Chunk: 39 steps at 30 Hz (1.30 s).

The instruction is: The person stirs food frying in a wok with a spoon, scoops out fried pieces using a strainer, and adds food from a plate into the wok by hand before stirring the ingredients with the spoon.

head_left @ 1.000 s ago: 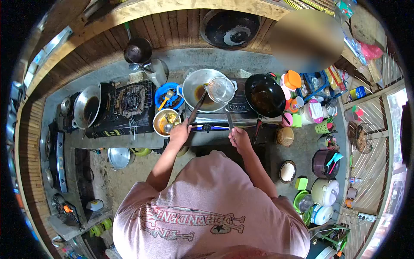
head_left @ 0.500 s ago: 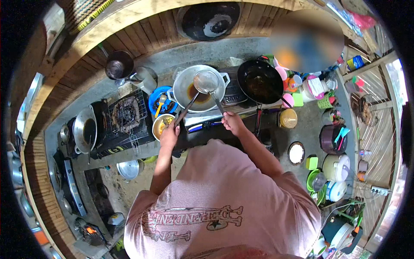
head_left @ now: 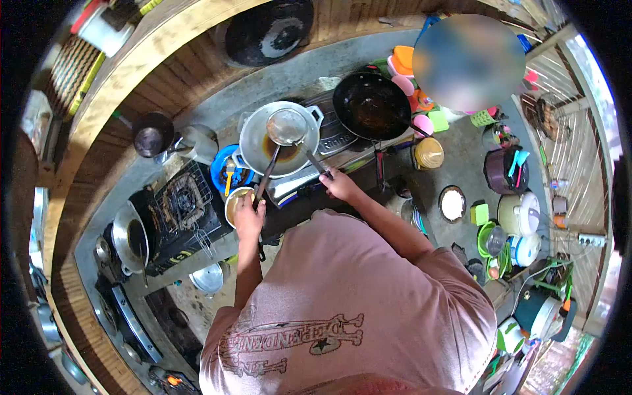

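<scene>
In the head view, my right hand [head_left: 339,184] is closed on the handle of a round mesh strainer [head_left: 286,127]. The strainer is over a wide silver pan [head_left: 247,135] with brown liquid [head_left: 282,153] in it. My left hand [head_left: 250,218] grips a long dark-handled utensil [head_left: 266,178] that slants up to the strainer's near rim; I cannot make out its head. Right beside my left hand is a small bowl [head_left: 231,208], partly covered by the fingers. A blue basin [head_left: 216,172] with an orange-handled tool [head_left: 230,176] stands behind that bowl.
A black wok [head_left: 372,105] sits on the stove right of the silver pan, its handle pointing toward me. Further right are a yellow-lidded jar [head_left: 428,153] and a plate of white food [head_left: 452,204]. At left stand a grill rack [head_left: 187,201] and another pan [head_left: 121,240].
The whole view has turned and shifted, so the stove and pans appear further left. Both hands keep their holds, and the strainer stays over the silver pan.
</scene>
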Tool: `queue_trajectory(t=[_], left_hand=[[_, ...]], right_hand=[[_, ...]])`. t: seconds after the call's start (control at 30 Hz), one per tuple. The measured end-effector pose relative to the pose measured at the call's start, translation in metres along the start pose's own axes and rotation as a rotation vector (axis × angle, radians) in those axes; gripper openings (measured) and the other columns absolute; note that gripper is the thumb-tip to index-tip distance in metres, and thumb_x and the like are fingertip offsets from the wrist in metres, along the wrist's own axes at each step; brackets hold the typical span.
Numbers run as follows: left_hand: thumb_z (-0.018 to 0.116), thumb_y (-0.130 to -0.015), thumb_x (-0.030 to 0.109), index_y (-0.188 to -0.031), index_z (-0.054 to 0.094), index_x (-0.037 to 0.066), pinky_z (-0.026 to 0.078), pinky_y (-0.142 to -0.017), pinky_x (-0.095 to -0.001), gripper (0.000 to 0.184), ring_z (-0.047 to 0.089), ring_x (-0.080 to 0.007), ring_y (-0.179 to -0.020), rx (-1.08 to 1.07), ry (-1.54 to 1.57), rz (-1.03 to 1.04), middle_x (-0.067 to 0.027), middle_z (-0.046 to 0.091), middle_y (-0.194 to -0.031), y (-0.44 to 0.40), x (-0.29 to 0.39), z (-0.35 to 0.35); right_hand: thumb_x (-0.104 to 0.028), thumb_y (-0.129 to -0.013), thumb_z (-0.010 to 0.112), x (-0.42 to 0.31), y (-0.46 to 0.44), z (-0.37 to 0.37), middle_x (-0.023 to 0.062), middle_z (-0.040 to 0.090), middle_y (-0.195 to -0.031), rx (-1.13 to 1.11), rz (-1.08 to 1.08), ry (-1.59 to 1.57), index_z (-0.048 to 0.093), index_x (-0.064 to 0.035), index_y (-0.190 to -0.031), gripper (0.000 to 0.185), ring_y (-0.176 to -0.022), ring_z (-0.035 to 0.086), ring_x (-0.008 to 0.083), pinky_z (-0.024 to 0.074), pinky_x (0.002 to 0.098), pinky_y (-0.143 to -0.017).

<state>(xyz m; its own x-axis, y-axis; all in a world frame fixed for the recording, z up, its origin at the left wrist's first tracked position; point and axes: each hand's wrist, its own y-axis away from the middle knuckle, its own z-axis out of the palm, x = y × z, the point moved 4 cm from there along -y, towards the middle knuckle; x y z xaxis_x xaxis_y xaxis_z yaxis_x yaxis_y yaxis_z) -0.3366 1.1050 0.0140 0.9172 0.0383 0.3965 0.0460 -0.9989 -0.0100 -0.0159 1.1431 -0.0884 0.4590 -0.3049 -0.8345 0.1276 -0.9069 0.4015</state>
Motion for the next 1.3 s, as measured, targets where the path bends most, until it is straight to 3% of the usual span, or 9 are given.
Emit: queue_trajectory(t=[0.03,0.1,0.23,0.43,0.6,0.77,0.83,1.07,1.3], left_hand=[[0.07,-0.087,0.032,-0.131,0.058,0.007,0.048,-0.095,-0.0474,0.051,0.059,-0.0413,-0.111,0.05,-0.006,0.057,-0.0231,0.062,-0.122,-0.003,0.004,-0.004],[0.071,-0.085,0.023,-0.124,0.061,0.002,0.046,-0.098,-0.0448,0.045,0.059,-0.0391,-0.113,0.09,0.007,0.098,-0.0219,0.062,-0.122,-0.01,0.019,-0.016],[0.067,-0.087,0.014,-0.119,0.062,0.0,0.046,-0.099,-0.0436,0.035,0.059,-0.0378,-0.113,0.273,0.047,0.263,-0.0193,0.062,-0.122,-0.016,0.041,-0.024],[0.065,-0.084,0.005,-0.109,0.067,0.002,0.05,-0.091,-0.0429,0.025,0.063,-0.0343,-0.104,0.349,0.238,0.548,-0.0164,0.064,-0.114,-0.012,0.094,-0.024],[0.068,-0.08,0.001,-0.101,0.072,0.006,0.055,-0.084,-0.0372,0.022,0.068,-0.0274,-0.094,0.222,0.379,0.736,-0.009,0.07,-0.102,0.009,0.159,0.005],[0.069,-0.085,0.008,-0.107,0.07,0.01,0.057,-0.075,-0.0337,0.022,0.07,-0.0234,-0.086,-0.077,0.569,0.743,-0.009,0.07,-0.103,0.023,0.251,0.056],[0.069,-0.088,0.015,-0.114,0.066,0.009,0.056,-0.069,-0.0341,0.027,0.068,-0.0227,-0.077,-0.349,0.626,0.503,-0.0085,0.069,-0.1,0.023,0.278,0.079],[0.059,-0.096,0.036,-0.128,0.054,0.006,0.052,-0.08,-0.0471,0.044,0.066,-0.0389,-0.093,-0.325,0.385,0.106,-0.0174,0.067,-0.099,0.031,0.305,0.165],[0.054,-0.1,0.047,-0.13,0.05,0.002,0.051,-0.068,-0.0381,0.054,0.065,-0.023,-0.074,-0.344,0.668,-0.197,-0.0126,0.065,-0.082,0.024,0.319,0.214]], right_hand=[[-0.038,-0.099,0.056,-0.002,0.007,-0.003,0.014,0.066,-0.096,0.015,0.005,-0.007,0.036,0.0016,-0.148,0.066,-0.069,0.066,0.0239,0.0561,0.0372,-0.063],[-0.036,-0.095,0.062,-0.035,0.044,-0.013,0.0237,0.066,-0.107,0.477,-0.595,0.596,0.038,0.0024,-0.146,0.068,-0.08,0.068,0.0388,0.0561,0.0442,-0.075],[-0.039,-0.093,0.061,-0.12,0.108,-0.078,0.0284,0.066,-0.107,0.083,-0.27,0.449,0.054,0.0037,-0.13,0.057,-0.101,0.064,0.0435,0.0517,0.0504,-0.088],[-0.025,-0.09,0.062,-0.077,0.146,-0.182,0.0156,0.069,-0.1,0.397,-0.255,0.577,0.069,-0.0058,-0.096,0.021,-0.09,0.065,0.0395,0.0525,0.049,-0.081],[-0.013,-0.084,0.065,0.017,0.127,-0.272,0.0218,0.06,-0.118,0.804,-0.097,0.71,0.06,-0.0004,-0.113,0.033,-0.106,0.059,0.0415,0.0497,0.0482,-0.091],[-0.011,-0.086,0.061,0.066,0.058,-0.321,0.0227,0.054,-0.13,0.86,-0.273,0.941,0.047,0.001,-0.129,0.047,-0.113,0.056,0.043,0.0508,0.0483,-0.092],[-0.01,-0.082,0.067,0.079,0.03,-0.329,0.0217,0.059,-0.116,0.67,-0.098,0.939,0.049,-0.0013,-0.122,0.045,-0.109,0.061,0.0413,0.0529,0.0494,-0.086],[-0.004,-0.092,0.044,0.068,0.014,-0.336,0.019,0.066,-0.109,0.369,-0.167,0.87,0.047,-0.0092,-0.14,0.048,-0.097,0.068,0.0372,0.0548,0.0489,-0.08],[-0.013,-0.091,0.053,0.038,0.068,-0.384,0.0136,0.069,-0.091,0.369,-0.347,0.881,0.064,-0.0084,-0.126,0.037,-0.081,0.07,0.0289,0.0569,0.0414,-0.066]])
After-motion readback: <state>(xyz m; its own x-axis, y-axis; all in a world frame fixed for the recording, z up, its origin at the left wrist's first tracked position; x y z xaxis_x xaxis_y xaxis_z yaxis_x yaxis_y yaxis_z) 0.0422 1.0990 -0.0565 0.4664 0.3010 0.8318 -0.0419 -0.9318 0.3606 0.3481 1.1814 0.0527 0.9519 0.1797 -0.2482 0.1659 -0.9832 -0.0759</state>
